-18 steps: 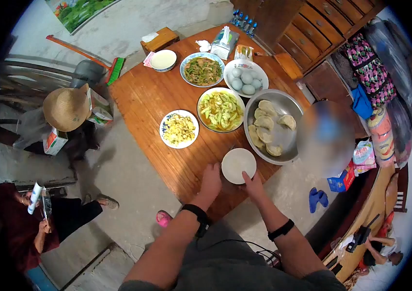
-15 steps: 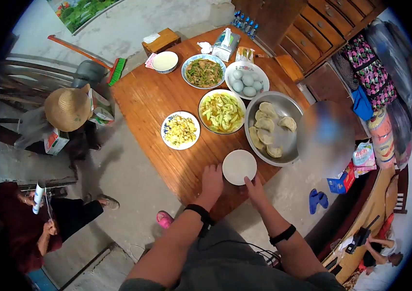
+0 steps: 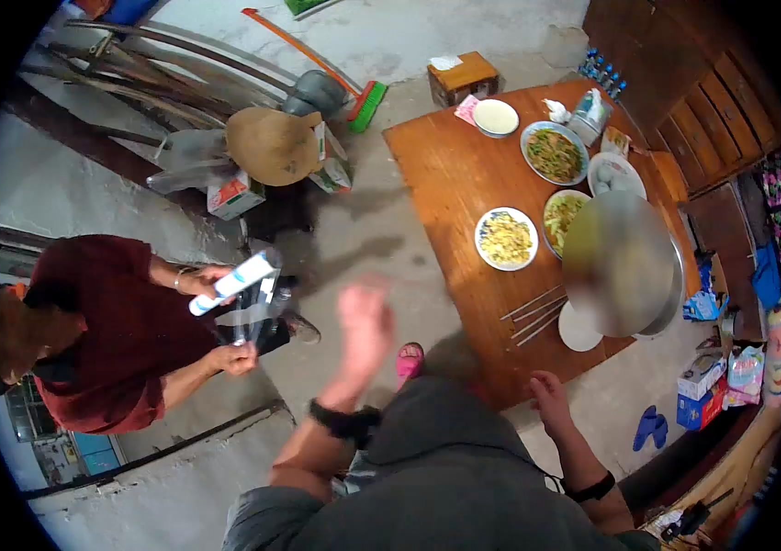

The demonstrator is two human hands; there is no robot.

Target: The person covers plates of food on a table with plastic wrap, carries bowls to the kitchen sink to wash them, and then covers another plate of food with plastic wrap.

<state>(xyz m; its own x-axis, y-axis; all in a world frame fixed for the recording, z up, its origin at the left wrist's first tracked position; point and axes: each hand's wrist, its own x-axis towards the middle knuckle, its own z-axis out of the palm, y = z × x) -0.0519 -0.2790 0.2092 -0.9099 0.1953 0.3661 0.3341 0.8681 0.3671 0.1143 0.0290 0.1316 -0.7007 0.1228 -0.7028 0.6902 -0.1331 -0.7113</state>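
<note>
My left hand [image 3: 365,317] is raised off the table's left side, over the floor, and motion smears its fingers. By the near edge of the wooden table [image 3: 445,197], my right hand [image 3: 550,397] has its fingers partly curled, touching no dish; whether it holds anything is too small to tell. A white bowl [image 3: 580,328] stands near the table's front edge, with several thin sticks [image 3: 535,312] lying to its left. Beyond them are a plate of yellow food [image 3: 506,239], a bowl of green food [image 3: 563,219] and a dish of green strips [image 3: 555,154]. A blurred patch hides much of the metal basin [image 3: 670,298].
At the left a person in a dark red top [image 3: 124,331] holds a white roll [image 3: 232,283] and clear plastic. A straw hat [image 3: 271,145] rests beside boxes [image 3: 236,196]. Blue slippers [image 3: 650,429] and a pink slipper [image 3: 410,360] are on the floor.
The view has swung left. Both my hands have left the white bowl; my left hand has moved away to the left. The sticks now show beside the bowl.
</note>
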